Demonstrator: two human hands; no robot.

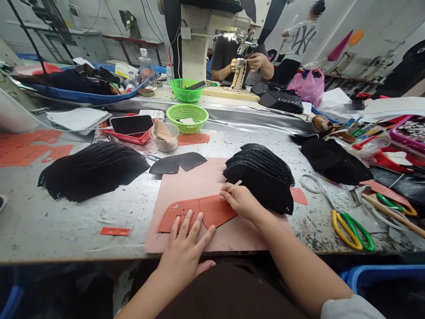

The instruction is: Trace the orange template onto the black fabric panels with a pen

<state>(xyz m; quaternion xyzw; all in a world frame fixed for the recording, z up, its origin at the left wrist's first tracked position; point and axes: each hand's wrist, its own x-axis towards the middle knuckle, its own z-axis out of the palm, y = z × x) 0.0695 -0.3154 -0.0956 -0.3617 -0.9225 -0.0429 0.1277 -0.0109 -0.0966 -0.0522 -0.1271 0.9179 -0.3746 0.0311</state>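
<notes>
An orange template (pixel 212 208) with printed marks lies on a pink board (pixel 179 184) at the table's front edge. My left hand (pixel 187 237) rests flat across its lower left part, fingers spread. Between the fingers of my right hand (pixel 237 199) is a thin white marking pen (pixel 237 183), its tip near the template's upper edge. Whatever lies beneath the template is hidden. Just beyond my right hand a fanned stack of black cut pieces (pixel 259 177) overlaps the board. Another black stack (pixel 93 170) lies to the left, and a single dark piece (pixel 179 163) sits behind the board.
Scissors with yellow and green handles (pixel 352 230) lie at right, near a wooden-handled hammer (pixel 392 212). Behind are a green basket (pixel 187 118), a clear tub (pixel 165 137) and a phone (pixel 132 124). Across the table a person works at a sewing machine (pixel 239 73).
</notes>
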